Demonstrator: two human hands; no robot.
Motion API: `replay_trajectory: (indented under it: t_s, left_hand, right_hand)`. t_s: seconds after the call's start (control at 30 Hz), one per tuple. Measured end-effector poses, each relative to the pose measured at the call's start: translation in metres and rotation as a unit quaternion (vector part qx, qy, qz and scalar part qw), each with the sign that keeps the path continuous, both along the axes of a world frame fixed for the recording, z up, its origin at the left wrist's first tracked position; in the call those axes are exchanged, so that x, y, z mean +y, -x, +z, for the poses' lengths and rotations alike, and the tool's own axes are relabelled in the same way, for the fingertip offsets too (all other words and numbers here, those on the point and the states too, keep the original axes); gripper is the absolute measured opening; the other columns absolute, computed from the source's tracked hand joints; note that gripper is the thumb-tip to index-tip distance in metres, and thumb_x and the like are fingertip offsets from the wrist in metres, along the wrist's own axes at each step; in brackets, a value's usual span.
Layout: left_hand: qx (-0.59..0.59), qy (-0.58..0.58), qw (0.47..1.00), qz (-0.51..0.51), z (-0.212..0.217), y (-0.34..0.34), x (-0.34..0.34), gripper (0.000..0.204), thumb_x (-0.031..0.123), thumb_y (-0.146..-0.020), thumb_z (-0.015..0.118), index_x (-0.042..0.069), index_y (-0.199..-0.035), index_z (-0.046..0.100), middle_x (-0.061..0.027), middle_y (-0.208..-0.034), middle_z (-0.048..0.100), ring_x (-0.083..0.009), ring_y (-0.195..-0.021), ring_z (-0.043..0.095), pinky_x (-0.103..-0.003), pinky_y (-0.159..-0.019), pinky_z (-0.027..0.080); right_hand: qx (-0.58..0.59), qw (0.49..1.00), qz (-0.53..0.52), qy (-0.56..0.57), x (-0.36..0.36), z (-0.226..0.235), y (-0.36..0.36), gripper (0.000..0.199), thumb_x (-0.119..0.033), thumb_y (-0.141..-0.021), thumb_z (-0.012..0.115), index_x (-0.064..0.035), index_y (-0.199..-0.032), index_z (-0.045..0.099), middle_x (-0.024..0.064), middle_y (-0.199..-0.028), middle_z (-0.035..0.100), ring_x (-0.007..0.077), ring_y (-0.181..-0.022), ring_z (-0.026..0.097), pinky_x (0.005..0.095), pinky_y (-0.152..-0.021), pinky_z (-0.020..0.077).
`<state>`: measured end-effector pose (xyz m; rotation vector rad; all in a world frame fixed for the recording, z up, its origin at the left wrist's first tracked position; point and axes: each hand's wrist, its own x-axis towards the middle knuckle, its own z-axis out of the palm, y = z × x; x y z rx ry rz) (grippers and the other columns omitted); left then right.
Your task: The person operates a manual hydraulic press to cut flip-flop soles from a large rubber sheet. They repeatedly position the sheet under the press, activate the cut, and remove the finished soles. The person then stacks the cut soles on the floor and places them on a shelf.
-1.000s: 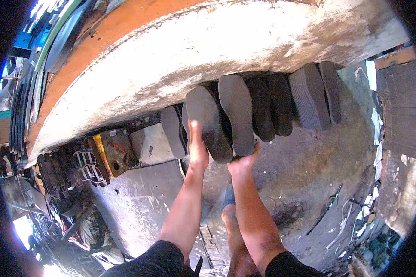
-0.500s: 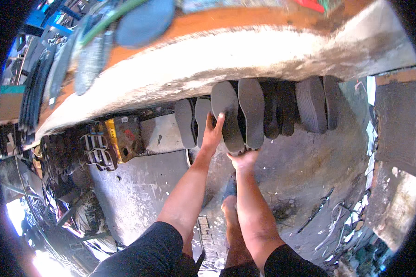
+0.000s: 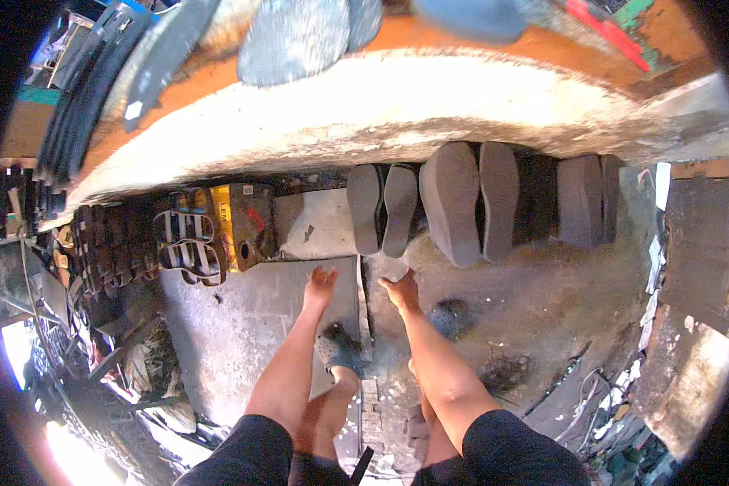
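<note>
Both hands are empty over the floor, a little apart from each other. My left hand (image 3: 321, 287) has its fingers loosely bent and apart. My right hand (image 3: 402, 290) is just below the smaller pair of dark grey shoe soles, its thumb and fingers apart. That pair, a left sole (image 3: 364, 211) and a right sole (image 3: 400, 212), leans against the low wall. Beside it a large thick sole (image 3: 450, 206) stands next to a narrower sole (image 3: 500, 202). Farther right are dark soles (image 3: 536, 202) in shadow and a ridged grey pair (image 3: 581, 202).
An orange-edged workbench (image 3: 413, 32) with flat sole shapes runs along the top. Strapped sandals (image 3: 193, 243) and a yellow-and-brown box (image 3: 247, 227) stand at left. A dark sheet (image 3: 259, 324) covers part of the floor. Scraps (image 3: 616, 405) lie at lower right.
My hands have let go of the large sole and drawn back toward me, moving apart. The sole now stands in the row against the wall. The view has shifted left.
</note>
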<state>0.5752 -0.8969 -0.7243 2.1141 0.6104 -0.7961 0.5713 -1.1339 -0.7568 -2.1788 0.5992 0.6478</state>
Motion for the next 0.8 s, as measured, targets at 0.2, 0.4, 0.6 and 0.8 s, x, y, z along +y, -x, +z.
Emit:
replay_trajectory:
  t_s: [0.2,0.4,0.6,0.8]
  left_hand:
    - [-0.189,0.014,0.98,0.06,-0.113,-0.11,-0.073,0.096,0.058,-0.094,0.066,-0.003,-0.157,0.029,-0.0318,-0.15,0.049,-0.0443,-0.137,0.052,-0.046,-0.112,0.044]
    - [-0.072,0.009,0.993,0.093,-0.128,-0.115,-0.064,0.098,0.055,-0.097,0.062,0.001,-0.162,0.012,-0.0335,-0.149,0.049,-0.0501,-0.132,0.054,-0.049,-0.11,0.045]
    - [-0.07,0.027,0.992,0.102,-0.131,-0.13,-0.079,0.084,0.056,-0.099,0.058,0.007,-0.16,0.027,-0.0311,-0.143,0.056,-0.0499,-0.128,0.057,-0.051,-0.106,0.047]
    - [-0.053,0.147,0.964,0.214,-0.128,-0.109,-0.109,0.069,0.047,-0.104,0.054,0.008,-0.157,0.035,-0.029,-0.144,0.056,-0.0472,-0.13,0.056,-0.05,-0.106,0.046]
  right_hand:
    - [-0.147,0.981,-0.127,-0.01,-0.001,-0.11,-0.064,0.097,-0.06,-0.094,0.066,0.011,-0.151,0.034,0.0342,-0.151,0.045,0.0434,-0.139,0.049,0.0458,-0.114,0.0401]
    - [0.07,0.971,-0.167,-0.155,0.025,-0.075,-0.101,0.083,-0.066,-0.101,0.049,0.0019,-0.149,0.046,0.0225,-0.147,0.056,0.0387,-0.132,0.055,0.0419,-0.109,0.0428]
    - [0.056,0.947,-0.262,-0.179,0.004,-0.106,-0.109,0.087,-0.074,-0.099,0.041,-0.0129,-0.161,0.034,0.0113,-0.166,0.034,0.042,-0.148,0.037,0.0687,-0.106,0.0395]
    - [0.116,0.959,-0.191,-0.174,-0.035,-0.106,-0.11,0.087,-0.075,-0.1,0.036,-0.0132,-0.161,0.033,0.0138,-0.166,0.033,0.0422,-0.148,0.036,0.0678,-0.106,0.0415]
